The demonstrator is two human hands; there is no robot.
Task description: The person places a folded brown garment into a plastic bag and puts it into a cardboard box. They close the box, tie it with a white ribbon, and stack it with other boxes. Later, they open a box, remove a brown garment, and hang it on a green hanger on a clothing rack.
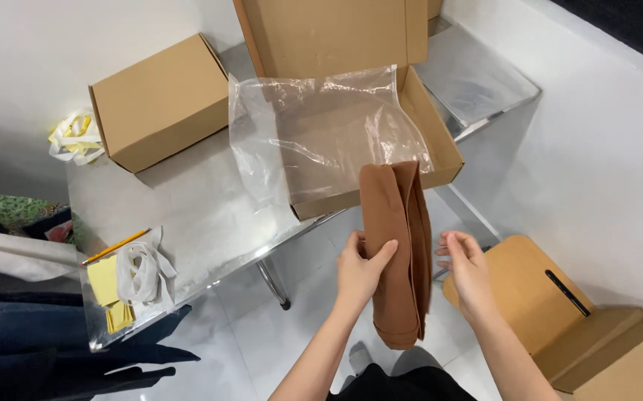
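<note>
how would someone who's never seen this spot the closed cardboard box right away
Start at the shiny metal table. At its far left corner, against the white wall, sits the closed box. Unlike the open box beside it, draped with a clear plastic bag, its lid is shut.

Table (188, 215) spans frame centre-left. Open box (440, 148) at table's right edge, upper centre of frame; lid upright behind it. Plastic bag (314, 134) lies in open box, left part spilling onto table. Closed box (159, 100) on table, upper left. Strips (143, 273) and pencil (116, 246) at table's lower-left corner. Folded cloth (397, 252) hangs before open box, lower centre. Left hand (360, 269) on cloth's left edge; right hand (466, 271) just right of cloth. Flat cartons (559, 312) on floor, lower right.
</note>
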